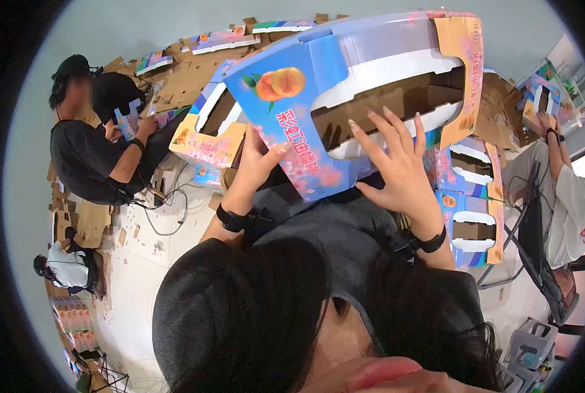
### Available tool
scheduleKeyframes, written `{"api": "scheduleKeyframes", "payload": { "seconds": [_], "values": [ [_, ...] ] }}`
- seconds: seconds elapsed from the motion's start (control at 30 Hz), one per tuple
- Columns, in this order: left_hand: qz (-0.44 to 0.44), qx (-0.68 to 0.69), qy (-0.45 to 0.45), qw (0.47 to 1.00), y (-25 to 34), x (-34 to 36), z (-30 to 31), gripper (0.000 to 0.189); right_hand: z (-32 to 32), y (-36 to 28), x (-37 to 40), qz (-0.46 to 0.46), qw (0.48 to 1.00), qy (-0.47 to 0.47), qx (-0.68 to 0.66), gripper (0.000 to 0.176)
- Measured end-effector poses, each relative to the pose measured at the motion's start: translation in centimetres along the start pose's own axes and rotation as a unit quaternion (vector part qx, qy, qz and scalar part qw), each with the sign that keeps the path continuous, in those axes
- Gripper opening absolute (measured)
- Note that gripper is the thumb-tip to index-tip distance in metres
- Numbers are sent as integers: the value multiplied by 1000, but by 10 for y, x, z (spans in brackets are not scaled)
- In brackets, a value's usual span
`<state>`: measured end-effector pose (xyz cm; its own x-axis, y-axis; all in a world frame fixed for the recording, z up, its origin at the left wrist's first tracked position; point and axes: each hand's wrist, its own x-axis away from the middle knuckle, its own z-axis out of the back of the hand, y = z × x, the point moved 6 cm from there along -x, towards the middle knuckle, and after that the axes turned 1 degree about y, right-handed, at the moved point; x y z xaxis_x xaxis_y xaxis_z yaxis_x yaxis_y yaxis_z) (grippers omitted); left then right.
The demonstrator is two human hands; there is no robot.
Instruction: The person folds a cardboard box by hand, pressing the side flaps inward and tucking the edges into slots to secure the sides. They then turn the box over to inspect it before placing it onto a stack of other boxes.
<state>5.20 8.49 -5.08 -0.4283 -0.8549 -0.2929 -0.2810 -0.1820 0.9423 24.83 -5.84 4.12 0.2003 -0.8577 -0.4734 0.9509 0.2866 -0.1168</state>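
Observation:
A printed cardboard fruit box, blue and purple with orange end panels, is held tilted in front of my chest. Peaches and pink lettering decorate its blue side, and a large window cut-out shows the brown inside. My left hand grips the lower left edge, thumb on the printed face and the other fingers partly hidden behind it. Spread across the lower rim of the window, my right hand has its fingers apart and touches or nearly touches the card. Both wrists wear dark bands.
Another box stands just left of the held one. Two stacked boxes are at the right, near a folding chair. Co-workers sit on both sides. Flat cardboard lies behind, and a cable crosses the floor.

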Motion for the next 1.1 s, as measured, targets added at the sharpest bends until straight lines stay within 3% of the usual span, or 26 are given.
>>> {"api": "scheduleKeyframes", "payload": {
  "seconds": [0.23,0.37,0.43,0.47,0.67,1.1],
  "values": [
    [-8,15,24,1000,17,-8,-19,60,-11,-8,1,12,998,5,-67,74],
    [13,8,47,999,9,-5,-26,61,-19,0,1,7,998,61,-31,62],
    [25,7,33,999,-1,-4,-27,63,-28,6,1,-21,996,80,-22,57],
    [34,14,29,999,-3,-4,-27,63,-29,7,-1,-11,991,131,-16,46],
    [66,4,-15,998,-5,-2,-33,59,-34,9,2,-3,984,175,-41,25],
    [17,-80,-39,996,-12,-5,-14,77,-38,5,7,-4,974,222,-36,20]
  ]
}}
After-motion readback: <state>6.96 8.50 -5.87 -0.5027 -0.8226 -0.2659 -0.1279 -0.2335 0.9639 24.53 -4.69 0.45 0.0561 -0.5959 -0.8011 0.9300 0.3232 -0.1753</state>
